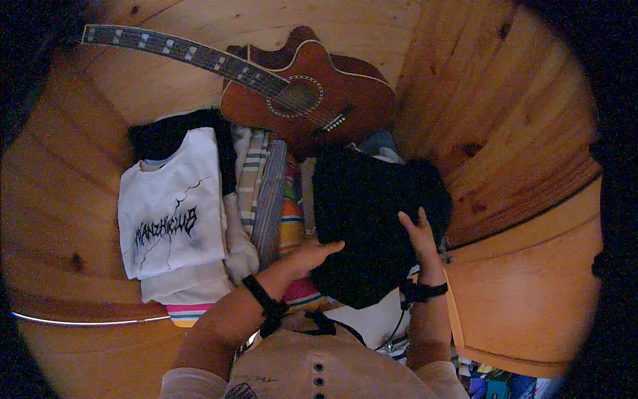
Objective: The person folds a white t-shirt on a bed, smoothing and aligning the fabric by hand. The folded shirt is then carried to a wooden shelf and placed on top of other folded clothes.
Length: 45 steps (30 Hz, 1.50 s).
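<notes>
Before me lies a black folded garment (369, 224), on the right side of a striped textile. My left hand (319, 254) is at its left edge, with the thumb over the dark cloth and the fingers hidden beside or under it. On its right part rests my right hand (419, 234), thumb and a finger spread; the other fingers are hard to see. Whether either hand grips the cloth does not show. To the left sits a white printed sweatshirt (174, 209), folded on top of light garments (187, 282), with a black garment (214, 144) behind it.
An acoustic guitar (349, 90) leans at the back against wooden boards, its neck reaching to the upper left. Folded striped cloths (269, 199) lie between the piles. Wooden walls curve around both sides; an orange-brown wooden panel (523, 279) stands at the right, with colourful items (498, 381) below.
</notes>
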Available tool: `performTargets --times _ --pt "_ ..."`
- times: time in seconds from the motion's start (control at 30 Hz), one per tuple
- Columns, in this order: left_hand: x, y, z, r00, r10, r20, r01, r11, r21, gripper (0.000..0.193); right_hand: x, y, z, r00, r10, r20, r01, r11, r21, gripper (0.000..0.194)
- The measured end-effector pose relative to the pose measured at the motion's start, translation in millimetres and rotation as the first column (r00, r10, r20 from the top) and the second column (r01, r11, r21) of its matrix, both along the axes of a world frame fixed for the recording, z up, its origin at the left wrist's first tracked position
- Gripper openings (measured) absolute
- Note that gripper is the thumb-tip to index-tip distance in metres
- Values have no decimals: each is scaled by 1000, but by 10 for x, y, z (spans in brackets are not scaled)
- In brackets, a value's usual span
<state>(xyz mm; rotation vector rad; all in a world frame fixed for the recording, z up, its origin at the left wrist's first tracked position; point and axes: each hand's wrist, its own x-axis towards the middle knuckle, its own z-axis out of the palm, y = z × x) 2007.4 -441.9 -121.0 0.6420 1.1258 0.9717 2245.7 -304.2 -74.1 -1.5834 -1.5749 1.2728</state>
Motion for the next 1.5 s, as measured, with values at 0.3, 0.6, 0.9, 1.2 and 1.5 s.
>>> performTargets --times 0.3,0.6,0.9,1.2,1.5 --pt "253 -119 1038 916 79 -393 -7 983 181 63 252 -341 -78 962 -3 -274 -5 1000 -28 78" --pt "2 -379 1801 891 -27 -452 238 878 416 78 -248 -747 74 694 168 -700 -286 957 -54 63" --pt "-1508 -1650 2294 824 562 -71 -449 725 522 50 -2355 -932 1112 708 446 -548 -425 889 174 75" --pt "-2615 -2161 1130 300 713 -633 -721 604 339 59 -3883 -800 213 734 653 186 -639 571 516 83" --pt "-2383 -1394 963 -404 233 -884 -203 920 335 61 -4240 -655 669 719 414 558 -587 -67 807 56"
